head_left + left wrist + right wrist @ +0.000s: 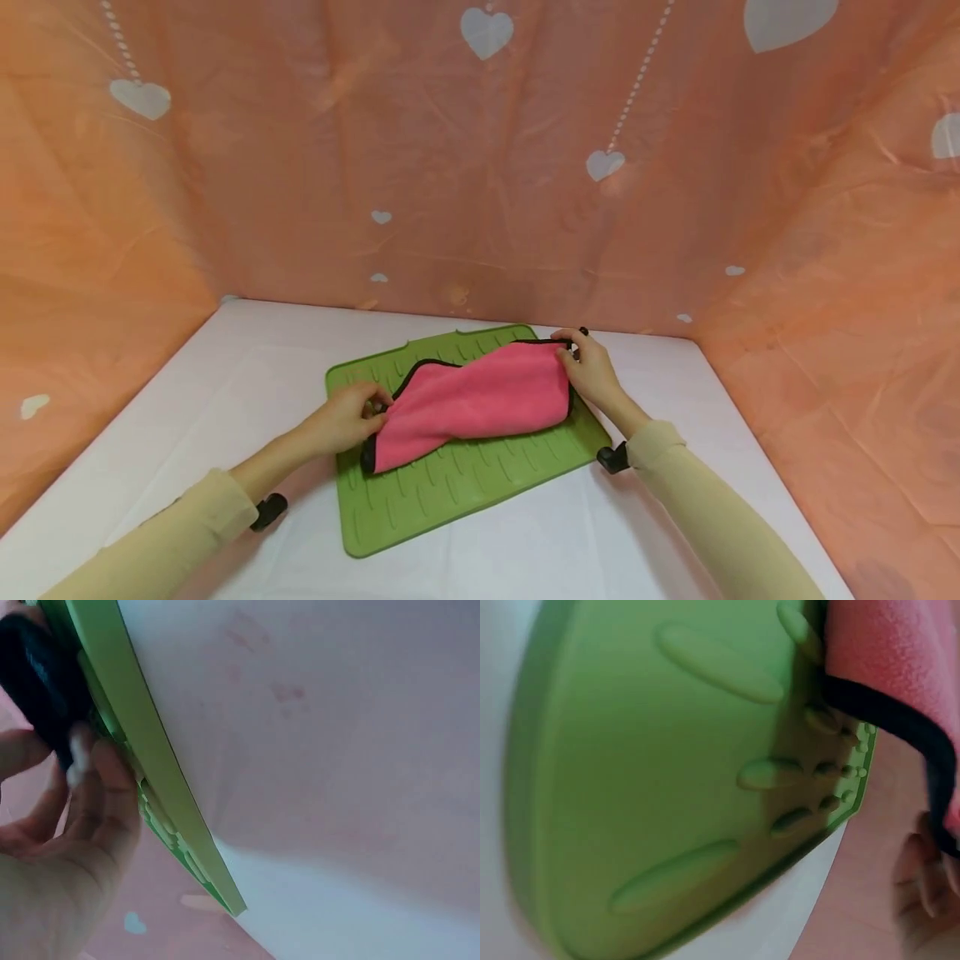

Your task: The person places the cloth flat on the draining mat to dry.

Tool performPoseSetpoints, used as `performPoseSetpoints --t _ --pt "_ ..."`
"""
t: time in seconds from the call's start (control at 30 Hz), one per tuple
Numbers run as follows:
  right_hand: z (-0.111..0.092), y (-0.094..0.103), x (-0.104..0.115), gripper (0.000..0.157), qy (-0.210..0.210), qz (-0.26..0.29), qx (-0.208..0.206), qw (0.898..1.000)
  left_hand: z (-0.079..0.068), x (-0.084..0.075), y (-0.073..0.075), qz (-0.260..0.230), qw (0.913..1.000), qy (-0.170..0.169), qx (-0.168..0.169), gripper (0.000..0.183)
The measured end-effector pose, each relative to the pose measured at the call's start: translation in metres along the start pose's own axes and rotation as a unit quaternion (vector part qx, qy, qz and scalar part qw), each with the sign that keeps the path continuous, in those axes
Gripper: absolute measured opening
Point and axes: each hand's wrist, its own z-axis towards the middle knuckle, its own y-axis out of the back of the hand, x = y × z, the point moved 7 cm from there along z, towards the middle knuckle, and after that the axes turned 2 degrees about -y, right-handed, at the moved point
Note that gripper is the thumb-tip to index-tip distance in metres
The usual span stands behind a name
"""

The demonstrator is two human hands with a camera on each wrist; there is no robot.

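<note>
A pink cloth (480, 396) with black edging lies folded and rumpled across a green ridged mat (420, 500). My left hand (348, 417) pinches the cloth's left end by its dark border; in the left wrist view this hand (82, 810) grips the black edge (45, 682) close over the mat's rim. At the cloth's upper right corner, my right hand (592, 371) pinches the black edging. The right wrist view has the pink cloth (900, 660) overhanging the mat (652, 765), with the right hand's fingers (922, 877) at its corner.
The mat lies tilted on a white tabletop (540, 550). Orange sheeting with white hearts (487, 250) stands behind the table and along both sides. Black camera mounts (270, 510) sit beneath both wrists.
</note>
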Motion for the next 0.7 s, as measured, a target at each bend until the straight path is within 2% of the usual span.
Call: performPoseSetpoints --t 0.13,0.27,0.5,0.7 --pt "0.0 -0.014 -0.013 0.033 -0.032 -0.03 0.061 0.997 0.002 0.001 -0.009 0.019 0.999 0.002 0.04 0.014" --pt "-0.005 -0.021 -0.022 0.044 -0.055 -0.04 0.096 0.993 0.008 0.004 -0.01 0.015 0.9988 0.016 0.044 0.021" --pt "-0.018 -0.018 -0.03 0.054 -0.088 -0.017 0.092 0.992 0.037 0.012 -0.006 -0.018 0.9982 0.037 0.042 0.036" --pt "-0.027 -0.016 -0.03 0.05 -0.12 0.003 0.089 0.989 0.061 0.016 -0.002 -0.034 0.9974 0.055 0.032 0.037"
